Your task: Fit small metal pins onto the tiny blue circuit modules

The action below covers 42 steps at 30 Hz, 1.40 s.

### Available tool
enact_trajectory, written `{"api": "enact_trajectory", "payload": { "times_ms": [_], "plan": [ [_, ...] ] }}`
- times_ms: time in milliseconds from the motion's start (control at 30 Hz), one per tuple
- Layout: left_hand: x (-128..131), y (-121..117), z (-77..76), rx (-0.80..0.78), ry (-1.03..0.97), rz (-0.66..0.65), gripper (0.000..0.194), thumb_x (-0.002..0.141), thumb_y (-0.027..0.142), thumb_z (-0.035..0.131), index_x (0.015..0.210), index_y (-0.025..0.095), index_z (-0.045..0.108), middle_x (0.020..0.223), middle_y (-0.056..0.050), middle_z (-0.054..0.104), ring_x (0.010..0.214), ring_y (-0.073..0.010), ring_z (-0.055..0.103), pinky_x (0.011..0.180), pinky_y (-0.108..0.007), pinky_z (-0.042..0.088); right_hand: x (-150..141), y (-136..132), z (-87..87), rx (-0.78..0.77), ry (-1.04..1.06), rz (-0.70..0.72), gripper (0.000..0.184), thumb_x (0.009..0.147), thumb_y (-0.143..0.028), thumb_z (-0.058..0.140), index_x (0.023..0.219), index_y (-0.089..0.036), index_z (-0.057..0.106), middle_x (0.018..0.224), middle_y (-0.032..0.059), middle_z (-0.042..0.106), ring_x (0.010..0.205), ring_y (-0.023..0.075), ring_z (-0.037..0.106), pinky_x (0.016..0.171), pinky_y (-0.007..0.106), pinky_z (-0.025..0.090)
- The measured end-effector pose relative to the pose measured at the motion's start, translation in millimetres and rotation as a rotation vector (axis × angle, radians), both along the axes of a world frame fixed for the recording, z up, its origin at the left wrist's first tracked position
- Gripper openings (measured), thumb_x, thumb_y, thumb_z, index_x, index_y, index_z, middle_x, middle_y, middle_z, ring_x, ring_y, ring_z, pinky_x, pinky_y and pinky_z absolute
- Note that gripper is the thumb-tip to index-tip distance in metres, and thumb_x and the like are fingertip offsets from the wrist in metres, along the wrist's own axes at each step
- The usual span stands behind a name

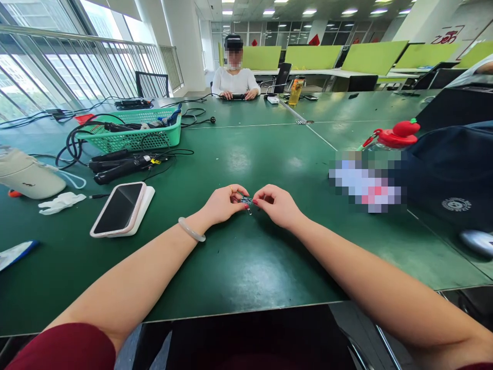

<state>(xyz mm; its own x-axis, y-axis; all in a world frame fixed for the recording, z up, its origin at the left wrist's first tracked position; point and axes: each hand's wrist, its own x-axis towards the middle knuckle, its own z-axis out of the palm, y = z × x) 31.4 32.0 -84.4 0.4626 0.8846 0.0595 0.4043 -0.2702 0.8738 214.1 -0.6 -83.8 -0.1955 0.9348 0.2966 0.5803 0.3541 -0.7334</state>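
My left hand point(225, 204) pinches a small dark circuit board point(246, 200) between thumb and fingers, a little above the green table. A short pale strip point(249, 210) hangs below the board. At the board's right end, my right hand point(279, 205) has its thumb and forefinger pressed together. Whatever lies between those right fingertips is too small to make out. A ring and a pale bangle point(191, 229) are on my left hand and wrist.
To the left are a phone point(119, 208) on a white case, a crumpled tissue point(62, 203), black cabled tools point(123, 165) and a green basket point(134, 137). A dark bag point(454, 169), red-lidded bottle point(396, 136) and mouse point(477, 242) are right. A person point(235, 79) sits opposite.
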Motion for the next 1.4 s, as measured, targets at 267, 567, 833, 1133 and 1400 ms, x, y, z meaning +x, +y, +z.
{"api": "enact_trajectory", "payload": {
  "times_ms": [267,567,833,1133,1400],
  "plan": [
    [6.2,-9.2,4.7,-0.049,-0.122,-0.066,0.032,0.062,0.026,0.072,0.087,0.014,0.055,0.073,-0.002,0.063,0.068,-0.0124,0.058,0.066,-0.025,0.044,-5.3,0.8,-7.8,-0.098,0.272,0.029,0.018,0.072,-0.035,0.06,0.072,-0.017,0.062,0.078,-0.0001,0.053,0.057,0.0082,0.042,0.057,0.023,0.038],
    [6.7,-8.3,3.7,-0.053,-0.188,-0.063,0.033,0.059,0.025,0.075,0.08,0.013,0.053,0.07,-0.001,0.061,0.064,-0.0108,0.057,0.062,-0.023,0.045,-7.7,-1.5,-5.0,-0.084,0.341,0.025,0.022,0.071,-0.039,0.06,0.071,-0.017,0.059,0.08,0.0001,0.052,0.054,0.0068,0.04,0.053,0.022,0.037],
    [7.1,-9.3,6.5,-0.056,-0.218,-0.053,0.032,0.059,0.023,0.075,0.079,0.013,0.053,0.065,0.001,0.059,0.061,-0.0096,0.056,0.059,-0.021,0.044,-5.5,0.1,-5.8,-0.069,0.296,0.021,0.022,0.073,-0.039,0.059,0.075,-0.017,0.059,0.081,0.0001,0.054,0.055,0.0071,0.04,0.054,0.021,0.037],
    [6.7,-8.7,5.2,-0.021,-0.232,-0.022,0.036,0.058,0.028,0.076,0.082,0.013,0.054,0.07,-0.001,0.06,0.064,-0.0109,0.057,0.064,-0.024,0.047,-2.6,-0.9,-0.4,-0.09,0.298,0.003,0.021,0.069,-0.037,0.062,0.074,-0.016,0.059,0.073,-0.0017,0.05,0.051,0.006,0.037,0.05,0.021,0.034],
    [6.8,-11.7,5.8,0.074,-0.168,-0.022,0.033,0.06,0.03,0.075,0.083,0.014,0.057,0.071,0.0,0.059,0.063,-0.0105,0.054,0.062,-0.024,0.045,-3.2,-1.2,-3.0,-0.183,0.345,0.038,0.024,0.069,-0.037,0.062,0.08,-0.019,0.052,0.055,-0.0071,0.042,0.048,0.0073,0.036,0.047,0.019,0.029]
  ]
}}
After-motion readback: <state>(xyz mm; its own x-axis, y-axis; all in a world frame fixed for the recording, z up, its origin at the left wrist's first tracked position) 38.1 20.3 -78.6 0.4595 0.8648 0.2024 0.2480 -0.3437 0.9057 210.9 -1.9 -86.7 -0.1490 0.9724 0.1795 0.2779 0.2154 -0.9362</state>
